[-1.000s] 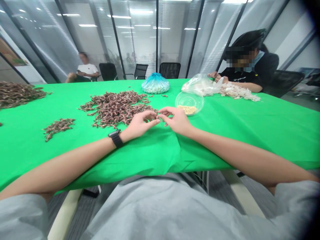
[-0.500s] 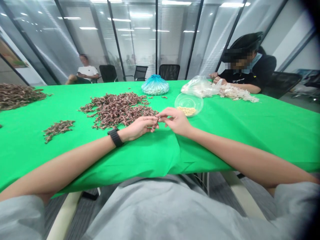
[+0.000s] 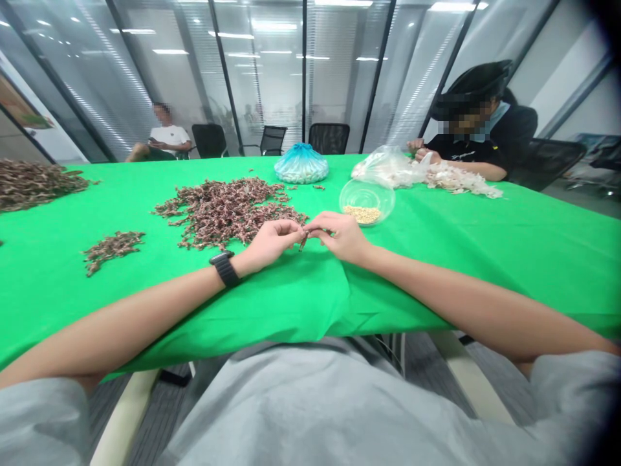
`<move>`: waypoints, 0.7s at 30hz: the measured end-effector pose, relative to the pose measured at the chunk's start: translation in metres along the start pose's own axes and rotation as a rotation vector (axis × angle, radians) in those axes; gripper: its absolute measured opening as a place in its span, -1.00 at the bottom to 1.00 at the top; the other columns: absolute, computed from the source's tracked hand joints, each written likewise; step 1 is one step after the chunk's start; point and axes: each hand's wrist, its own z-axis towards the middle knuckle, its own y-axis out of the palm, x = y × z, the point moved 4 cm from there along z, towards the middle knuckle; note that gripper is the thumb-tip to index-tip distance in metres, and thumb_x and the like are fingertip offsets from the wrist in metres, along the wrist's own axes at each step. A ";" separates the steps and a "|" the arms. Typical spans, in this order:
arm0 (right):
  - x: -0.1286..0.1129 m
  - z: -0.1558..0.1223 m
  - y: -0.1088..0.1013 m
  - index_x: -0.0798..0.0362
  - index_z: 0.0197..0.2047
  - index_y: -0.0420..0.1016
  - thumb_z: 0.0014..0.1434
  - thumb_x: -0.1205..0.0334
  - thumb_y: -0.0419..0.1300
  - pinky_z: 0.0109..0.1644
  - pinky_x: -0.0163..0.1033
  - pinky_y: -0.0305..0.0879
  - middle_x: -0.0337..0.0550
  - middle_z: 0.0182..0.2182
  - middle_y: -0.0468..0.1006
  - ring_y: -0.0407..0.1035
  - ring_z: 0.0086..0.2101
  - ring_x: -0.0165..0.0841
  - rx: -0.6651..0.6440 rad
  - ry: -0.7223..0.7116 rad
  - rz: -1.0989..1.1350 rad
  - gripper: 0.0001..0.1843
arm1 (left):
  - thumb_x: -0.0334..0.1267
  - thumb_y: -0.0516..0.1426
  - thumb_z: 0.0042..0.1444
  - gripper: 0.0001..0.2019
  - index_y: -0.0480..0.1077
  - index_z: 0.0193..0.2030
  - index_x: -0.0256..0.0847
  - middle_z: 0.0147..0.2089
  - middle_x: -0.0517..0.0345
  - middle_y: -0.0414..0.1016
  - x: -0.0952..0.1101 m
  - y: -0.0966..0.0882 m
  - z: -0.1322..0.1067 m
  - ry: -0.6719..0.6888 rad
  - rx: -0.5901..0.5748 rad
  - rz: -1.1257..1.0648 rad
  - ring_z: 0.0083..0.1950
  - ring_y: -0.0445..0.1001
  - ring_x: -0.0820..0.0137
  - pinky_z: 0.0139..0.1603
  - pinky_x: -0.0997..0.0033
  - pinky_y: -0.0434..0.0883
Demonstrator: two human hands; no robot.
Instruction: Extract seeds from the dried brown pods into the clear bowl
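The heap of brown dried pods (image 3: pixel 228 210) lies mid-frame on the green cloth-covered table (image 3: pixel 485 259), the clear round plastic bowl (image 3: pixel 367 200) just right of it. The tied blue plastic bag (image 3: pixel 301 164) sits behind both

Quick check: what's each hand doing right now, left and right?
Left hand: closed, fingertips pinching the small brown pod.
Right hand: closed, pinching the same pod's other end.

Single head-worn view, facing forward-down across green table (image 3: pixel 485 259); left hand (image 3: pixel 269 243), right hand (image 3: pixel 342 236) close, centre.
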 end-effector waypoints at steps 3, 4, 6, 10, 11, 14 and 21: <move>0.000 0.000 0.001 -0.04 -0.15 0.71 0.29 0.33 0.20 -0.07 -0.17 0.47 -0.13 -0.24 0.68 0.54 -0.23 -0.29 0.000 -0.012 -0.005 -0.78 | 0.02 0.30 0.08 -0.65 0.50 -0.34 -0.28 -0.42 0.18 0.47 -0.002 0.000 0.000 -0.016 0.010 0.000 -0.44 0.30 0.51 -0.38 0.47 0.25; -0.001 -0.001 0.001 -0.04 -0.15 0.71 0.30 0.32 0.20 -0.07 -0.18 0.47 -0.12 -0.24 0.68 0.55 -0.23 -0.29 0.004 -0.022 -0.002 -0.78 | 0.03 0.30 0.08 -0.65 0.50 -0.34 -0.28 -0.42 0.18 0.47 -0.002 -0.001 0.001 -0.019 0.010 -0.001 -0.44 0.30 0.51 -0.38 0.47 0.25; -0.002 -0.001 0.001 -0.03 -0.15 0.71 0.30 0.31 0.21 -0.08 -0.19 0.47 -0.12 -0.23 0.69 0.55 -0.23 -0.29 0.011 -0.043 0.006 -0.78 | 0.05 0.29 0.08 -0.63 0.50 -0.35 -0.29 -0.43 0.17 0.47 -0.003 0.000 0.001 -0.022 0.000 0.001 -0.44 0.30 0.51 -0.38 0.48 0.24; -0.002 -0.001 0.003 -0.04 -0.15 0.71 0.30 0.31 0.21 -0.07 -0.18 0.48 -0.13 -0.23 0.69 0.56 -0.23 -0.29 0.002 -0.055 0.010 -0.78 | 0.08 0.29 0.09 -0.60 0.49 -0.38 -0.30 -0.43 0.16 0.47 -0.004 0.000 0.001 -0.025 -0.034 0.001 -0.45 0.29 0.51 -0.39 0.48 0.23; -0.002 -0.001 0.003 -0.05 -0.15 0.71 0.29 0.32 0.21 -0.07 -0.18 0.48 -0.14 -0.23 0.69 0.56 -0.23 -0.29 -0.003 -0.052 0.009 -0.78 | 0.07 0.29 0.09 -0.60 0.49 -0.38 -0.30 -0.43 0.15 0.47 -0.005 0.000 0.002 -0.028 -0.040 -0.001 -0.46 0.29 0.52 -0.40 0.48 0.22; -0.002 -0.002 0.005 -0.05 -0.17 0.71 0.28 0.33 0.21 -0.06 -0.18 0.49 -0.15 -0.23 0.70 0.56 -0.23 -0.30 -0.014 -0.043 0.014 -0.78 | 0.03 0.29 0.10 -0.63 0.50 -0.35 -0.32 -0.43 0.15 0.47 -0.008 0.000 0.002 -0.037 -0.056 -0.006 -0.46 0.29 0.52 -0.40 0.48 0.21; -0.004 -0.002 0.005 -0.06 -0.20 0.72 0.27 0.32 0.23 -0.08 -0.19 0.49 -0.16 -0.27 0.69 0.56 -0.25 -0.30 -0.007 -0.045 0.045 -0.80 | -0.10 0.27 0.11 -0.74 0.49 -0.36 -0.30 -0.41 0.14 0.50 -0.011 0.002 0.005 -0.034 -0.117 -0.044 -0.43 0.33 0.51 -0.36 0.49 0.26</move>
